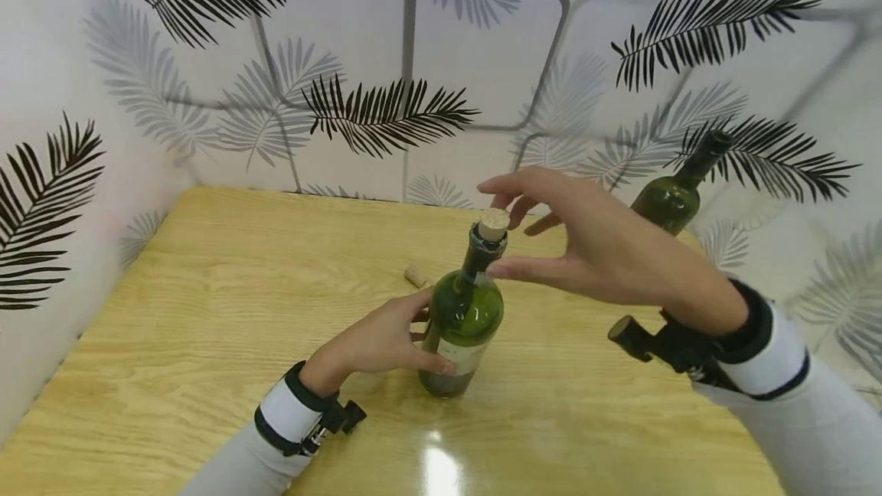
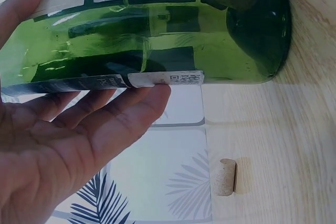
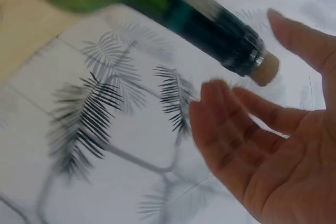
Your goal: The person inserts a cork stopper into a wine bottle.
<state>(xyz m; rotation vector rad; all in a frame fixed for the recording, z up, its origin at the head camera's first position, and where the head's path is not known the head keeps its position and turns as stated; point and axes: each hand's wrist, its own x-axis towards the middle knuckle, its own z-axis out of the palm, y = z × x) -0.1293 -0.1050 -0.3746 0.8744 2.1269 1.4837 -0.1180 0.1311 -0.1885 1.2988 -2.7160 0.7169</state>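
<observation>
Head view: green bottle (image 1: 468, 308) on the table (image 1: 241, 289), left hand (image 1: 389, 335) gripping its body. Cork (image 1: 493, 225) stands proud of its mouth; right hand (image 1: 586, 239) parted about it, holding nothing.

Left wrist view: loose cork (image 2: 226, 177) lies beyond the bottle.

Right wrist view: no contact with the seated cork that I can see. Step, I'd judge: handling that cork; next calls for a pinch, bottle braced.

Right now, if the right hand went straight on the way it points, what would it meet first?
Probably the cork topping the green bottle: it shows between the spread thumb and fingers of the right hand, though depth is unclear.
</observation>
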